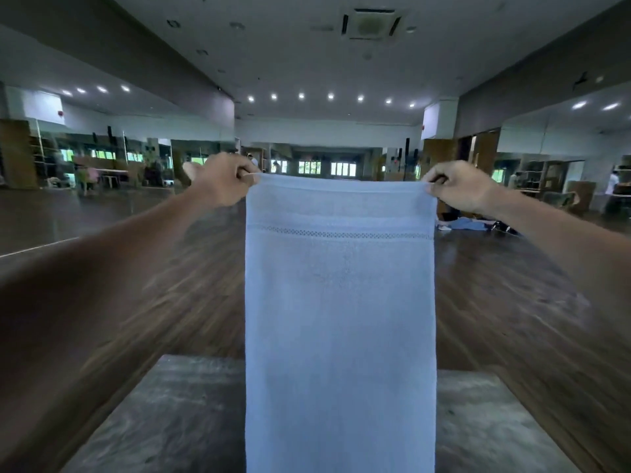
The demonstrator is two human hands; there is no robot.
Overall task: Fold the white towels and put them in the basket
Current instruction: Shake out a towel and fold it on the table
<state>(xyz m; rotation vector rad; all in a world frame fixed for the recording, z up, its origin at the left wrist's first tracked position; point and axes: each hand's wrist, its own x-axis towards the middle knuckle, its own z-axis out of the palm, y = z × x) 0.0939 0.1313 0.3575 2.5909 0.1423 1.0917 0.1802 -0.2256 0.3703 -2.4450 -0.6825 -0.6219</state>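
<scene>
A white towel (340, 322) hangs full length in front of me, stretched flat, with a woven border band near its top edge. My left hand (222, 179) pinches its upper left corner. My right hand (459, 187) pinches its upper right corner. Both arms are held out at chest height. The towel's lower part drops in front of the grey table (164, 418) and runs out of the bottom of the view. No basket is in view.
The grey table's far edge lies below my arms, with dark wooden floor (505, 302) beyond it. Some clothes or bags (473, 225) lie on the floor at the right. Mirrored walls and distant people line the back of the hall.
</scene>
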